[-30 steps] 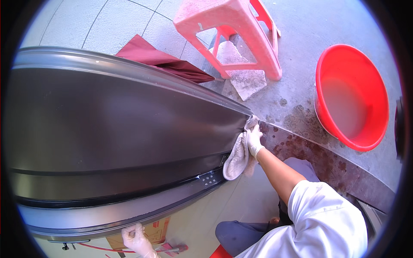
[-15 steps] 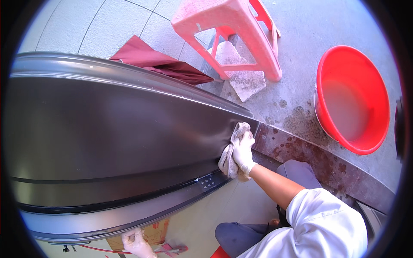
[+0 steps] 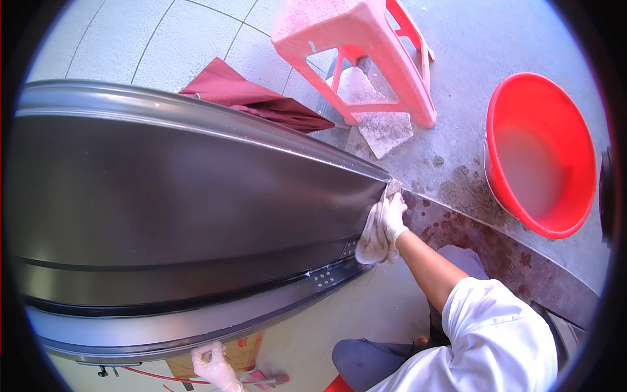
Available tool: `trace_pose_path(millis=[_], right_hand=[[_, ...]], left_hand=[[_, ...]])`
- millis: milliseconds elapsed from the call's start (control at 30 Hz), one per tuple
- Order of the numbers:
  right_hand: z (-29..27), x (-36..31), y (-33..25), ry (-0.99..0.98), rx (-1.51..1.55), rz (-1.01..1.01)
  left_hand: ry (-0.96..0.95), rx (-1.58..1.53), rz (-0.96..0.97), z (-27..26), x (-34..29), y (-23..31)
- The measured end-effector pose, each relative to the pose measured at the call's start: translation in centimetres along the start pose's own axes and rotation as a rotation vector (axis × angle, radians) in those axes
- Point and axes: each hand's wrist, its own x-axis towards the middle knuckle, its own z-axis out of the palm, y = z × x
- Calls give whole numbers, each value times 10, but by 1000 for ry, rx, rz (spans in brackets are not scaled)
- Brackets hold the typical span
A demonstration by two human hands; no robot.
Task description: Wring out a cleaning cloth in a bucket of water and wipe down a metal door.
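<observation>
A long dark metal panel [image 3: 196, 196], like a door or door frame, stretches across from the left and narrows toward the right. At its right end my right hand [image 3: 394, 215], in a white glove, is closed on a damp-looking pale cloth [image 3: 373, 240] and presses it to the panel's edge. A small plate with several holes or screws [image 3: 324, 277] sits on the near rim beside the cloth. My left hand [image 3: 215, 367], also gloved, is at the panel's near lower edge with its fingers curled in. What lies between those fingers is hidden.
A red bucket [image 3: 494, 176] with cloudy water stands at right. Beyond the panel are a pink plastic stool [image 3: 366, 39], a broken slab [image 3: 385, 134] and a folded maroon umbrella or cloth [image 3: 255, 95]. A wet, stained sill [image 3: 490, 248] runs right; cardboard [image 3: 245, 356] lies near my left hand.
My right hand has slid the cloth to the right, onto the panel's very end. My left hand has shifted slightly right along the lower edge.
</observation>
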Motion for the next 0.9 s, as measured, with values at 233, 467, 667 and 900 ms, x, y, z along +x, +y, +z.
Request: trace_pose_path(millis=[233, 467, 667, 900], right_hand=[[15, -45, -20, 41, 46, -252], [12, -124, -80, 103, 202, -848], [15, -73, -71, 97, 789, -225], [16, -103, -74, 161, 332, -671]], left_hand=[[76, -55, -14, -11, -5, -1], [82, -51, -11, -6, -4, -7], [55, -52, -33, 0, -5, -8], [63, -111, -29, -6, -3, -5]])
